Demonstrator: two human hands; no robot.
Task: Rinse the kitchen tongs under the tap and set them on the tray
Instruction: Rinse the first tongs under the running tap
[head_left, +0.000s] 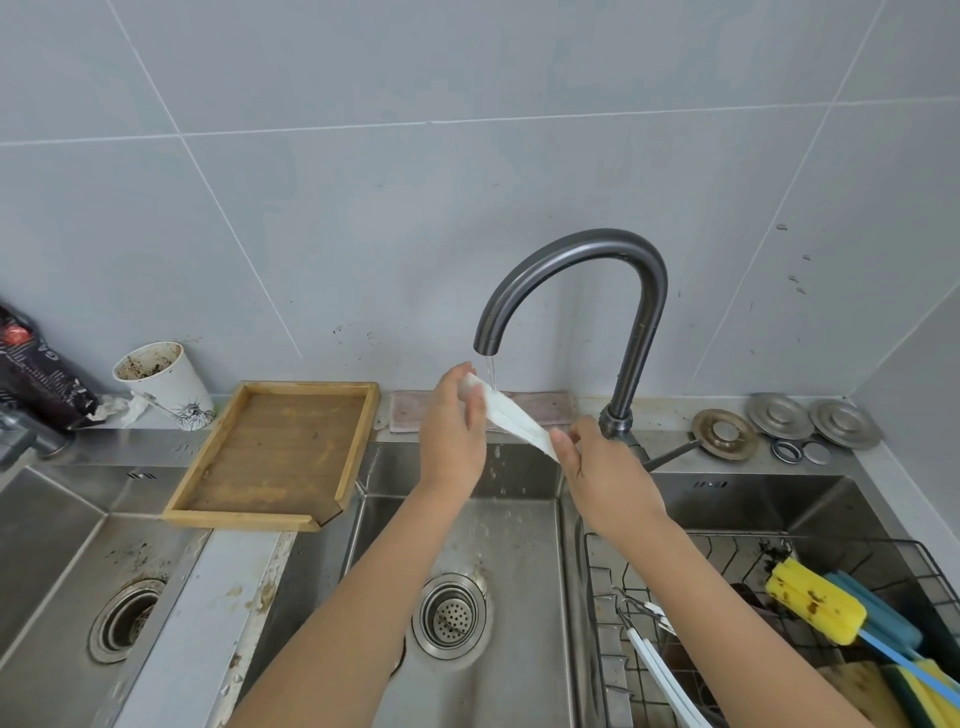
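Observation:
White kitchen tongs (511, 415) are held slanted under the dark curved tap (582, 291), where a thin stream of water (491, 371) falls on their upper end. My left hand (454, 431) grips that upper end and my right hand (597, 470) grips the lower end. Both hands are over the middle sink basin (467, 525). The wooden tray (275, 452) lies to the left, bridging the sink rim, with nothing on it.
A dirty paper cup (166, 382) and a dark bag (36, 374) stand at the back left. A wire rack (779, 623) on the right holds a yellow sponge brush (815, 608) and another pair of white tongs (660, 665). Metal drain covers (779, 415) sit behind it.

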